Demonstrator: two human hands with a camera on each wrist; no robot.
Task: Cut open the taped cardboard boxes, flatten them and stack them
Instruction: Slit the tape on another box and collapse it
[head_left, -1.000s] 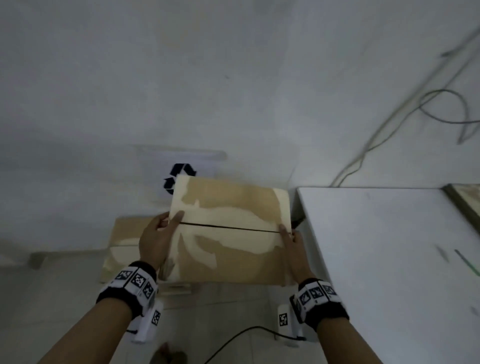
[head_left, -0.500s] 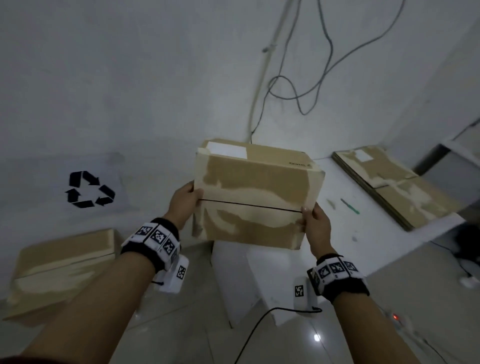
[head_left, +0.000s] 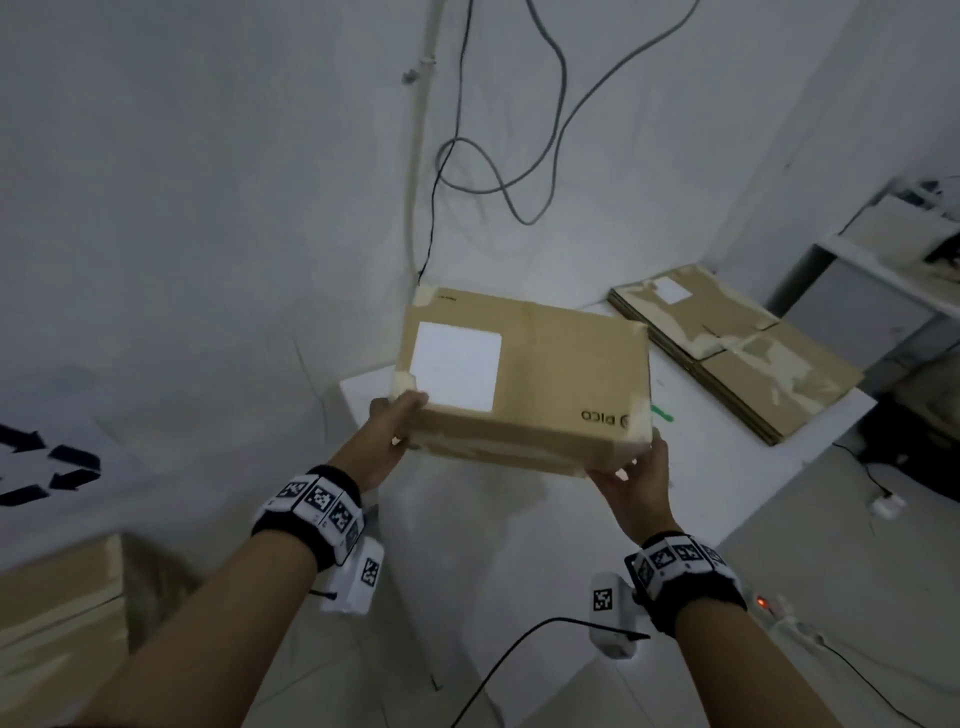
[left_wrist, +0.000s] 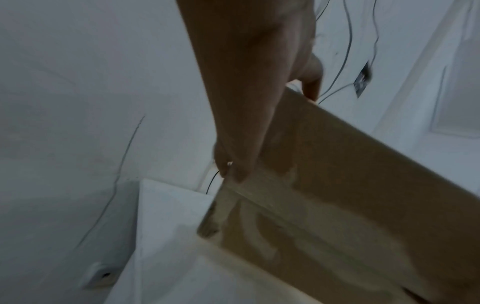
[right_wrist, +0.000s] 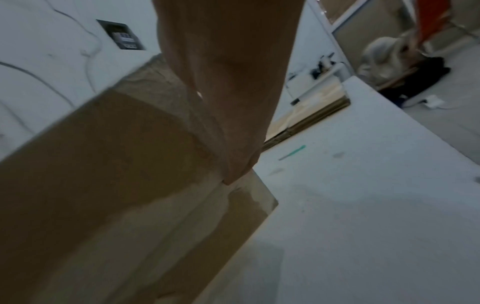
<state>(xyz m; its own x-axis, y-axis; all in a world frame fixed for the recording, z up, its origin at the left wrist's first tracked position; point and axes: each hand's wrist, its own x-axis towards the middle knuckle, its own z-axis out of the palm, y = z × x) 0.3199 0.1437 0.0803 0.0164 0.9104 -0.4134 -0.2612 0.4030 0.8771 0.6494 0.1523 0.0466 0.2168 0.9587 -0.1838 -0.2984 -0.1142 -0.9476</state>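
Held a taped cardboard box above the white table, left hand and right hand gripping opposite ends. Fingers pressed together flat against the box ends, thumbs on top. Beyond the box, on the table, lay flattened boxes.

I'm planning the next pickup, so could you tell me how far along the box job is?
Done: flattened boxes are stacked on the white table. In hand: a still-taped box, held by the left hand and right hand. Left: another closed box on the floor.

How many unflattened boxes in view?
2. One box is held between the left hand and right hand above the white table; another sits low at far left. Others may be out of frame.
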